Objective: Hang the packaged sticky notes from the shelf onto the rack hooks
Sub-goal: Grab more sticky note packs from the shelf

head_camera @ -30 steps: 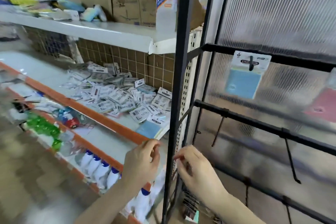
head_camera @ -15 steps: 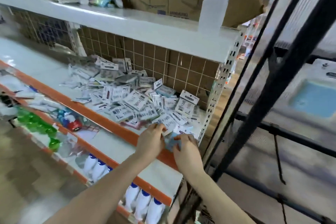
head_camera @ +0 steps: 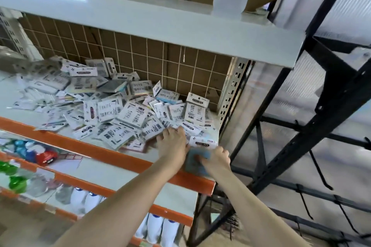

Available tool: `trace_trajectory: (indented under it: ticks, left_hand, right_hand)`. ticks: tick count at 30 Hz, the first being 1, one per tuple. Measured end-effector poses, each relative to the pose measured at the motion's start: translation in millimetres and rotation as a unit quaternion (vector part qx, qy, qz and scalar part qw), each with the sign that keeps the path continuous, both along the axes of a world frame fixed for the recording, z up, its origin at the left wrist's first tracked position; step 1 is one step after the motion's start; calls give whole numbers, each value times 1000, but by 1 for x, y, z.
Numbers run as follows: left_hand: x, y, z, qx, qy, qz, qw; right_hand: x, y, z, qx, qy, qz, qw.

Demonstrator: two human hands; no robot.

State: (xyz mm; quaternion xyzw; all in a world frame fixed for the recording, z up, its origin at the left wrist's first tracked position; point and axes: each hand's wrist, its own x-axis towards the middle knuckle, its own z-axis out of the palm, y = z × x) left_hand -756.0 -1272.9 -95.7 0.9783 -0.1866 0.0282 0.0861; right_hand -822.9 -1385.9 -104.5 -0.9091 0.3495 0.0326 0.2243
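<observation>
1. The pile of packaged sticky notes [head_camera: 112,110] lies spread over the shelf [head_camera: 124,174], thickest toward its right end, against the brown tiled back wall [head_camera: 140,54].
2. One blue packet [head_camera: 198,155] sits at the pile's near right corner, on the shelf's orange front edge, white header card pointing away from the person, so its long axis runs front to back.
3. The right hand [head_camera: 217,159] is on this packet, fingers curled over its blue lower part; it appears to grip it, though blur hides the thumb.
4. The left hand [head_camera: 173,142] lies just left of the packet, fingers spread fairly flat on neighbouring packets in the pile, holding nothing that shows.
5. The black rack [head_camera: 301,138] stands right of the pile, and its bare hooks [head_camera: 319,170] hang on the crossbars below and beyond the right hand.
6. My judgement: the right hand is nearer both packet and rack, so the carry goes rightward, and the header hole at the far end must be turned to face a hook.
</observation>
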Motion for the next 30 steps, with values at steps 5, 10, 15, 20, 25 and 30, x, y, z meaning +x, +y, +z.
trace_trajectory:
  ticks: [5, 10, 15, 20, 25, 30]
  left_hand:
    - [6, 4, 18, 18, 6, -39, 999]
    - [12, 32, 26, -84, -14, -47, 995]
    - [13, 58, 28, -214, -32, -7, 976]
    - [6, 65, 29, -406, 136, 6, 904]
    - [-16, 70, 42, -690, 415, 94, 586]
    - [-45, 68, 51, -713, 444, 77, 537]
  right_hand:
    - [-6, 0, 7, 21, -32, -10, 999]
    - [-10, 1, 10, 79, -87, -79, 990]
    - [-13, -1, 16, 139, -149, -122, 971]
    - [-16, 4, 34, 227, -241, -123, 936]
    - [-40, 15, 69, 304, -358, -32, 882]
    - [-84, 27, 111, 307, -382, 109, 865]
